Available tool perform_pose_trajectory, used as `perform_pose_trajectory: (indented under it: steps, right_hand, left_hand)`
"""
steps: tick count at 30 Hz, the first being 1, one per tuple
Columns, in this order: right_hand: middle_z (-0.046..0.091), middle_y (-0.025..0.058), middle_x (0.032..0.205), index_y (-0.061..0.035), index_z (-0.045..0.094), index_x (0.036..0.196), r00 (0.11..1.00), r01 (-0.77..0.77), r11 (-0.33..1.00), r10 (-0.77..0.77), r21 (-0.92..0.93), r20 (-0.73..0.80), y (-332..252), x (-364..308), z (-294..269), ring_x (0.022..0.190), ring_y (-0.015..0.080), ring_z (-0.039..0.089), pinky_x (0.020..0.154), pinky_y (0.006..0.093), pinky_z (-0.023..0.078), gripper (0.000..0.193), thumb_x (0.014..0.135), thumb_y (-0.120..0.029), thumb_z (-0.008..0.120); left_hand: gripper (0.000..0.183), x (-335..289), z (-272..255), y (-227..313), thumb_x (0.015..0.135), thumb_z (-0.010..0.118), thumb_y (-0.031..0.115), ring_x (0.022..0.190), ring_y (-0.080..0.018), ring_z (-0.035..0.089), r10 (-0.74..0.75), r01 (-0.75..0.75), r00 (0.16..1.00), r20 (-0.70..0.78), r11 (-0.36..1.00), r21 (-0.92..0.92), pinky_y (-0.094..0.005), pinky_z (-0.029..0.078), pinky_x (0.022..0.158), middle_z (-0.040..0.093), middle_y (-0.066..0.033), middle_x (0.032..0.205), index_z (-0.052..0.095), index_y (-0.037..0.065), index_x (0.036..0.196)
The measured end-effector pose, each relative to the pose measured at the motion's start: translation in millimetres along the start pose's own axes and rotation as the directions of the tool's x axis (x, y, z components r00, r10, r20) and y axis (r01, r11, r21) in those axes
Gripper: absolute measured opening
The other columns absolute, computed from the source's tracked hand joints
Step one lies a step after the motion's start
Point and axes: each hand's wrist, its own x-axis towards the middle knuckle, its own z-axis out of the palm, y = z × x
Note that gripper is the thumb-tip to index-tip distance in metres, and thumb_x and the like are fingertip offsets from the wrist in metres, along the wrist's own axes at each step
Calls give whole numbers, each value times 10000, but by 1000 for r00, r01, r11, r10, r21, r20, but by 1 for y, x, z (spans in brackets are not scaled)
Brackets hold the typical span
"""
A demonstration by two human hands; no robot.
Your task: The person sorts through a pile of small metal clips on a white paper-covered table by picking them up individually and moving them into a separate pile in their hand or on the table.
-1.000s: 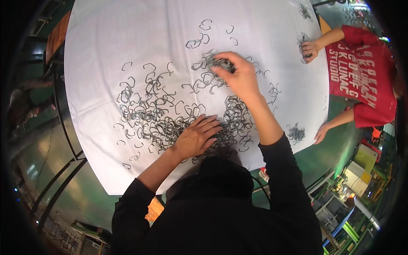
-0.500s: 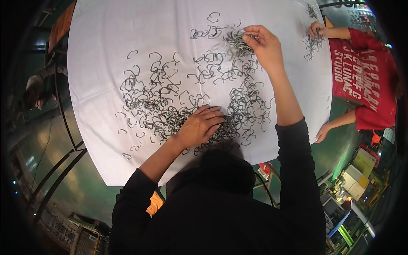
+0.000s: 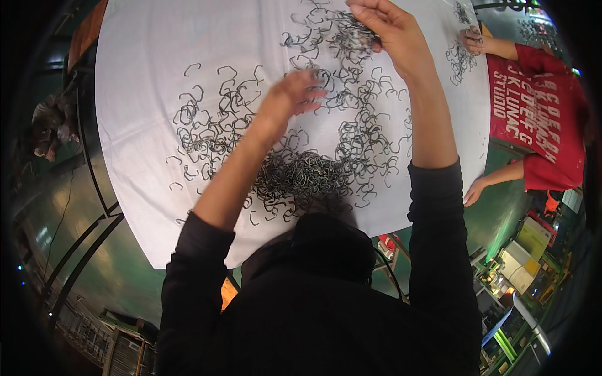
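Here's the danger spot, top centre of the frame: a loose clump of bent wire hooks [image 3: 350, 34] right up against the right hand [image 3: 394, 31]. Those open shapes could easily snag on each other, and a pull on one might drag several along. Too quick a movement could flick strays toward the upper edge of the white-covered table [image 3: 141, 94]. Bare fingers, too, so a wire end might prick.

Now the grip! On the right, it's loosely open, fingers parted and curved at the clump's edge, touching hooks; whether any are actually pinched, I can't tell. On the left, the left hand [image 3: 290, 97] is a blur at mid-frame, fingers spread, above more scattered hooks, with nothing visibly held; contact there is too smeared to call.

And below, centre of the frame, sits the dense pile [image 3: 304, 175], neither hand on it, with a looser scatter [image 3: 207, 135] to its upper left.
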Motion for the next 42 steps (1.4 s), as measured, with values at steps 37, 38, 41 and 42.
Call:
perform_pose_trajectory:
  steps: [37,38,41,42]
  right_hand:
    - [637,93,720,-47,601,791,964,-39,558,-198,-829,-179,62,-19,55,689,280,612,627,368,478,98,774,-138,634]
    - [638,107,729,-48,599,785,967,-32,618,-179,-786,-180,58,-23,55,684,282,615,622,371,477,91,769,-130,634]
    - [640,122,710,-51,607,796,981,-48,835,-63,-549,-182,46,-43,63,637,274,617,586,346,472,76,750,-98,644]
    - [642,119,721,-55,614,807,997,-58,897,33,-438,-63,40,-54,69,652,271,619,596,342,473,76,758,-108,640]
  left_hand:
    - [214,-43,-38,11,891,510,174,862,-132,605,251,0,931,-265,727,687,-253,461,710,639,-85,972,642,35,986]
    - [231,-45,-40,6,899,498,183,869,-142,607,188,-34,949,-254,860,509,-249,461,721,639,-84,974,632,29,1006]
    - [350,-46,-40,-9,937,428,254,920,-188,607,-37,34,985,-167,999,-22,-253,467,780,623,-100,1024,556,-24,1109]
    - [371,-46,-39,-11,940,418,270,935,-194,603,-87,70,986,-145,990,-119,-261,471,786,617,-107,1028,544,-31,1116]
